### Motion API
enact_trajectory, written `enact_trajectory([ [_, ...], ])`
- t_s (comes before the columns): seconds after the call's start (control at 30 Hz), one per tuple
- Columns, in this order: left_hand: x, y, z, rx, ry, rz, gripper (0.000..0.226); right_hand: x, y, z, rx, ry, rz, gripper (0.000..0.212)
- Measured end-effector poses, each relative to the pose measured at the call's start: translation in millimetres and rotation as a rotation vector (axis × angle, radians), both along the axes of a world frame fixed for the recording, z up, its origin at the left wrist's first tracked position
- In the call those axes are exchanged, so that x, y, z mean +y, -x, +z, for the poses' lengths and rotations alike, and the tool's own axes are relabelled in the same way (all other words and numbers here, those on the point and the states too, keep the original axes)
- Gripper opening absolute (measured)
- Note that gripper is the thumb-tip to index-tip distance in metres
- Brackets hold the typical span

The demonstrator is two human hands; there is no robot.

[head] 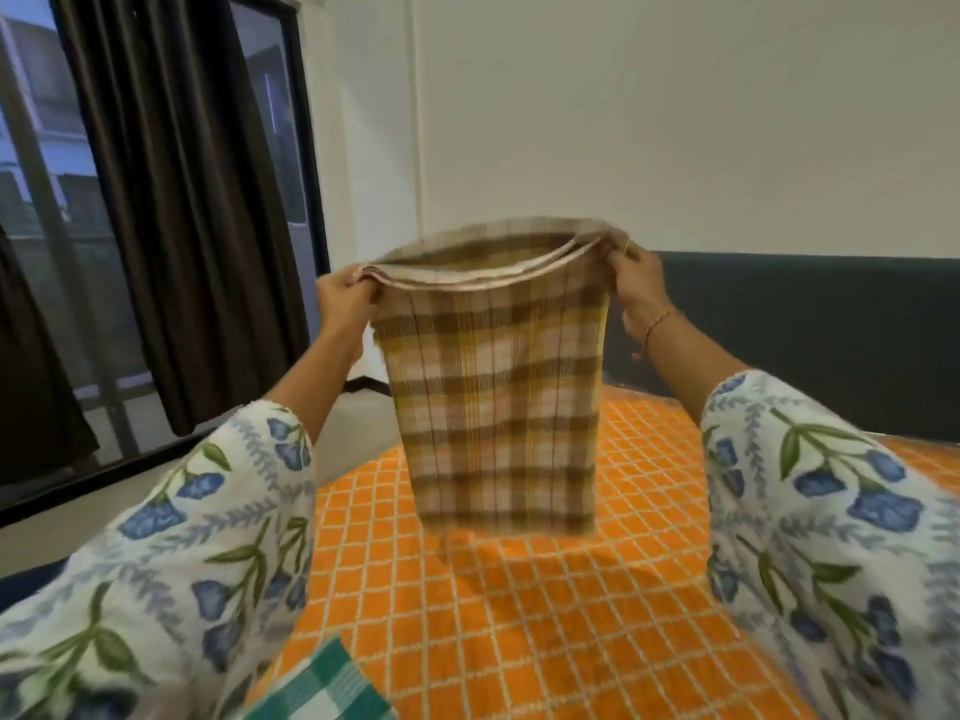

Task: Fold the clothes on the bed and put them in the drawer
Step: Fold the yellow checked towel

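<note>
Plaid cloth [493, 402], brown, yellow and cream, hung in the air above the orange bedspread [545, 615], its lower edge clear of the bed and blurred. It appeared already doubled, with 2 or more layered edges showing along the top. The left hand [345, 298] pinched 1 upper corner between curled fingers and thumb; the right hand [636, 283] pinched the other, so the top edge sagged slightly between them. Both forearms emerged from floral sleeves [208, 537]. A green-and-white checked cloth [322, 688] lay on the bedspread at the near edge, apparently awaiting its turn. Dark curtains [182, 200] and a window stood to the left; no drawer was visible. For a clean fold, the judgement is that the corners should be kept level and the layered edges aligned, then the hands brought together or the cloth lowered flat onto the bed.
</note>
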State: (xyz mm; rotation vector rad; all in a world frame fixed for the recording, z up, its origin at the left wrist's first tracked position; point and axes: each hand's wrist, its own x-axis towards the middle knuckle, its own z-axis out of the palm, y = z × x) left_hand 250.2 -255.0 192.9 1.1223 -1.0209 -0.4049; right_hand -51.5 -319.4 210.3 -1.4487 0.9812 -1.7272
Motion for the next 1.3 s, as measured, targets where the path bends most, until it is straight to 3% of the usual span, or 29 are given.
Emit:
enact_trajectory([
  [0.07,14.5,1.1,-3.5,-0.066,0.028,0.027,0.018,10.9,4.1,-1.0,0.002,0.021,-0.012,0.028],
  [0.17,55.0,2.4,-40.4,-0.337,0.027,0.041,0.016,47.4,21.2,-42.6,0.070,0.052,-0.070,0.027],
  [0.27,98.3,6.5,-112.5,-0.531,-0.180,-0.062,0.025,89.2,47.9,-120.4,0.267,0.061,-0.080,0.024],
  [0.47,164.9,7.9,-293.7,-0.942,-0.689,-0.163,0.021,177.0,105.8,-292.4,0.614,-0.435,0.173,0.024],
  [0.57,195.0,22.6,-330.0,-1.110,-0.796,-0.395,0.017,198.5,135.2,-345.8,0.806,-0.730,0.309,0.063],
  [0.63,207.1,26.9,-331.9,-1.088,-0.901,-0.643,0.015,211.1,142.2,-348.2,0.902,-0.883,0.429,0.050],
  [0.73,204.2,20.6,-324.0,-0.900,-1.104,-0.993,0.016,211.6,148.0,-338.2,0.891,-1.085,0.691,0.035],
  [0.83,186.4,10.6,-316.6,-0.766,-1.235,-1.142,0.010,194.2,150.9,-333.3,0.877,-1.149,0.760,0.022],
  [0.93,151.3,5.5,-310.8,-0.671,-1.226,-1.010,0.011,163.6,147.4,-337.2,0.755,-1.094,0.622,0.046],
  [1.0,117.7,6.8,-307.5,-0.508,-1.195,-0.895,0.015,138.3,140.6,-338.1,0.628,-1.039,0.499,0.035],
  [1.1,58.0,11.6,-306.4,-0.300,-1.131,-0.565,0.013,90.7,125.1,-340.4,0.522,-0.973,0.281,0.023],
  [1.17,15.2,16.7,-310.5,-0.266,-1.087,-0.388,0.014,54.7,110.2,-342.5,0.429,-0.941,0.168,0.020],
  [1.3,-51.1,24.5,-321.5,-0.214,-1.021,-0.264,0.014,-8.9,81.2,-352.6,0.326,-0.869,0.048,0.029],
])
